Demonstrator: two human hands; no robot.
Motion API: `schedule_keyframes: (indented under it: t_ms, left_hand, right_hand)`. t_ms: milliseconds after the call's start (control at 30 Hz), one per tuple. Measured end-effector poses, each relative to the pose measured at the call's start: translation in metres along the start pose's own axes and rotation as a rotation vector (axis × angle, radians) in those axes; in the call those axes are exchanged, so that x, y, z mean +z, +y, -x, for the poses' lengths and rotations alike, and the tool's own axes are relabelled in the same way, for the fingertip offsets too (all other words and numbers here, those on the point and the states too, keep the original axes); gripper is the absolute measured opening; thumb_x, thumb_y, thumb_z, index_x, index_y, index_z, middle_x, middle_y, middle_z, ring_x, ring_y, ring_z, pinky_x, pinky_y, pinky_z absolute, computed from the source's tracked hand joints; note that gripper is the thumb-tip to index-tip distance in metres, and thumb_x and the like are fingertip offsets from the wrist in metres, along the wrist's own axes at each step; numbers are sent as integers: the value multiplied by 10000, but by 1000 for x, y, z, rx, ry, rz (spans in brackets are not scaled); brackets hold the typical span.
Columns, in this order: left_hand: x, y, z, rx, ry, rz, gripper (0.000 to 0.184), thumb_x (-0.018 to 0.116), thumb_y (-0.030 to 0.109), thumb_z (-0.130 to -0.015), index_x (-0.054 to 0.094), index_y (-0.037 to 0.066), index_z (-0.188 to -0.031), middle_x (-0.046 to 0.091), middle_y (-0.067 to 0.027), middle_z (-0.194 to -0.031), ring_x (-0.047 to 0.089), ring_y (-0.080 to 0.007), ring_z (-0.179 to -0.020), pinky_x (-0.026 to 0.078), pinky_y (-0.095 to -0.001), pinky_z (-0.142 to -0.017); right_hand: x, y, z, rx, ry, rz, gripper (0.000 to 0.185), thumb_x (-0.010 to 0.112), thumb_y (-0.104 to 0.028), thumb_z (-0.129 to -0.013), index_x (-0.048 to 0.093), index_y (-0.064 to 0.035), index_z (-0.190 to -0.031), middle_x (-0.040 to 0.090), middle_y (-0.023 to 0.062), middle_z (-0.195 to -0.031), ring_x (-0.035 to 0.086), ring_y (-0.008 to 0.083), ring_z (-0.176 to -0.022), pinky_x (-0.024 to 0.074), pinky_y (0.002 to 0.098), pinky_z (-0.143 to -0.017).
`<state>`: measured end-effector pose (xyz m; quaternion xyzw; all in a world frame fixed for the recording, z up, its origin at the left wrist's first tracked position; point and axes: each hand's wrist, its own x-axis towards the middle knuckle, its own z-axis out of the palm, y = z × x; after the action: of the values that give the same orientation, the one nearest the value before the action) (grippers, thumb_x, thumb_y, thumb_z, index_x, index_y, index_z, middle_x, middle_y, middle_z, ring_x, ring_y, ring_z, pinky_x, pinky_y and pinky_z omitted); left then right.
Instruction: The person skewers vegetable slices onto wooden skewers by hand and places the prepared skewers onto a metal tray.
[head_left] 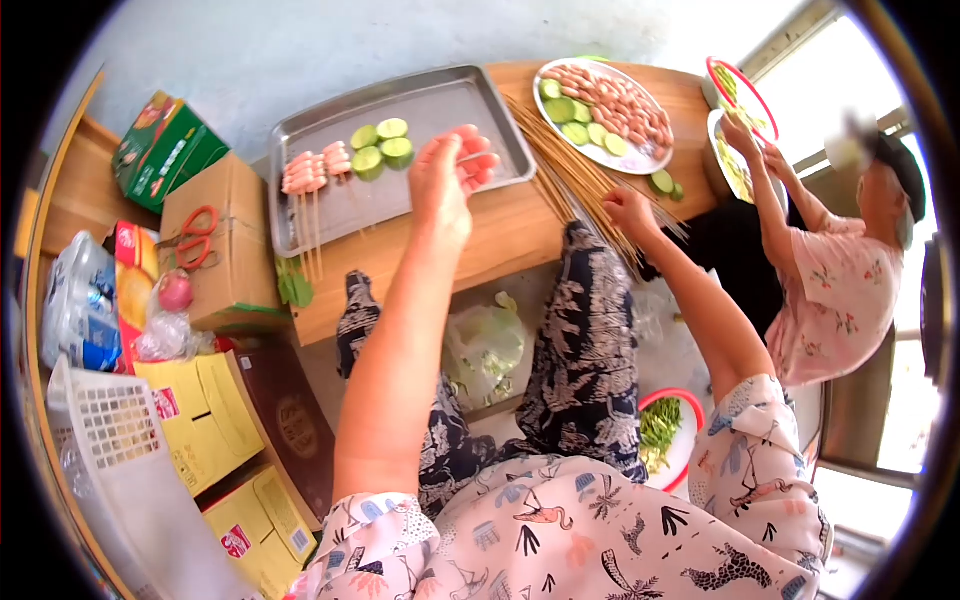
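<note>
My left hand (452, 185) is raised over the right part of a metal tray (430, 100), palm turned up, its fingers loosely bent and apart. On the tray sit several cut green cucumber or zucchini pieces (397, 150) and, at its left, skewers threaded with pink sausage-like pieces (305, 172), their sticks reaching over the near rim. My right hand (632, 213) is closed at a spread of bamboo skewers (570, 155) right of the tray; its fingertips are partly hidden. Behind it, an oval white plate (652, 160) holds pinkish sausage-like pieces and green slices.
At right, a person in a pink top (840, 300) works over bowls (712, 90) of greens. Left stand a cardboard box (225, 225) with red-handled scissors (198, 237), a green box (170, 150), yellow boxes (200, 415) and a white basket (120, 430). A red-rimmed basin (690, 400) is below right.
</note>
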<state>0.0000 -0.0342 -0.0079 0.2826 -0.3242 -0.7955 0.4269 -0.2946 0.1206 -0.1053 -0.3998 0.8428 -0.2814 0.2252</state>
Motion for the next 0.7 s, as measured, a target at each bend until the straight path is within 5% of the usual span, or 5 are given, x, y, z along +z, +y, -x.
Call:
schedule_keyframes:
  t_ms: [167, 700]
  left_hand:
    - [6, -2, -3, -25, -12, -59, 249, 495, 198, -929, 598, 16, -1065, 643, -103, -927, 633, -211, -789, 507, -322, -701]
    - [13, 1, -5, -55, -36, -70, 264, 504, 208, -929, 584, 15, -1090, 629, -94, -965, 616, -200, -833, 490, -314, -735]
  right_hand:
    - [12, 13, 4, -27, 155, 278, 155, 622, -242, -765, 666, -110, -834, 663, 124, -810, 633, 295, -812, 488, 402, -714]
    - [51, -7, -3, -77, 122, 518, 150, 613, -245, -762, 657, -101, -766, 659, 132, -802, 629, 320, -770, 482, 429, -669]
